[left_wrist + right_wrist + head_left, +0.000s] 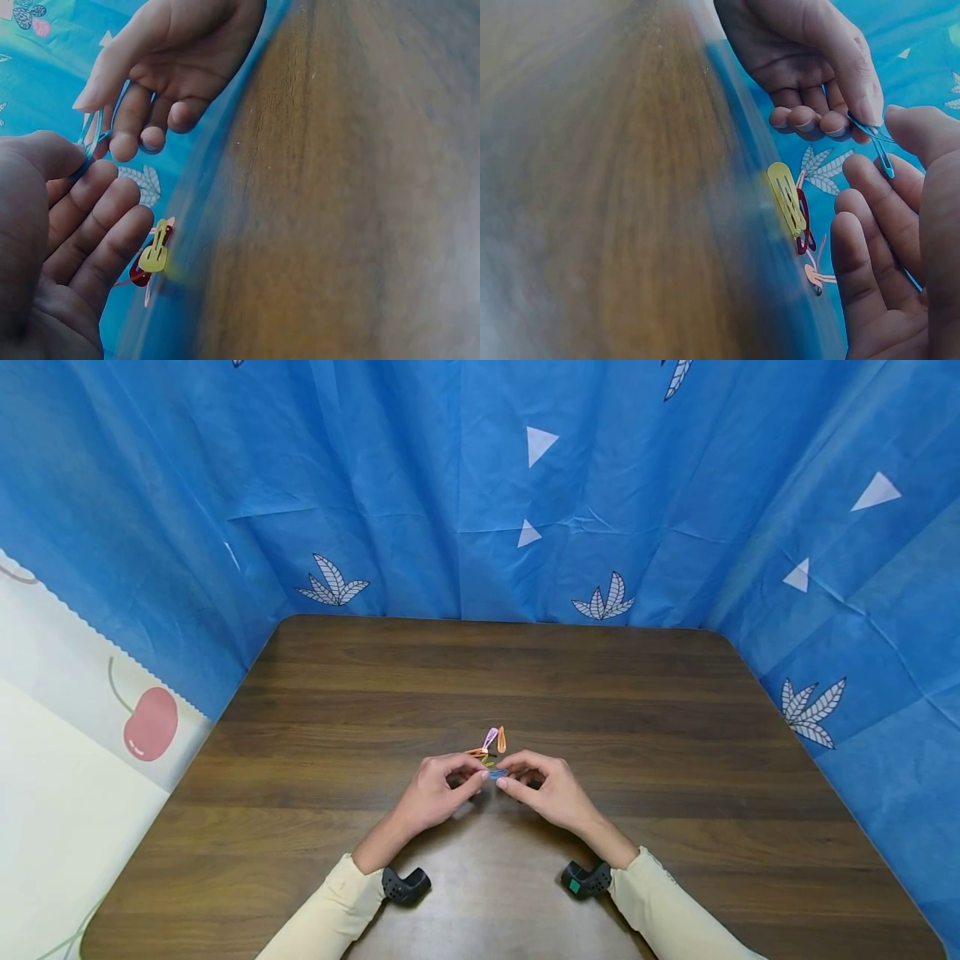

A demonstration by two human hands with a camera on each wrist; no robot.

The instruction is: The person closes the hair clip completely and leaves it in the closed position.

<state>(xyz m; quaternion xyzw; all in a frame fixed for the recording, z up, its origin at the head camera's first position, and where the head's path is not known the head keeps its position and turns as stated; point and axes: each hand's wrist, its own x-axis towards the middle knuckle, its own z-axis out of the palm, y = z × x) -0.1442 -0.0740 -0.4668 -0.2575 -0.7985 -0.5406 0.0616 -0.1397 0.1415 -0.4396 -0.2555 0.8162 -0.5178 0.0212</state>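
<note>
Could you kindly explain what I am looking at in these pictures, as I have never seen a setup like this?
Of course. There is no machine here: these are a person's bare left hand and right hand. The wide picture comes from a camera on the person's head, looking forward and down. The two close, tilted pictures come from the wrist cameras, one worn on each arm.

The surface is a brown wooden table, with a blue curtain behind it. Just beyond the hands lie small hair clips, among them a pink clip, an orange clip, a yellow clip and a dark red clip.

Both hands have a fingertip grip on a blue clip between them.
</note>
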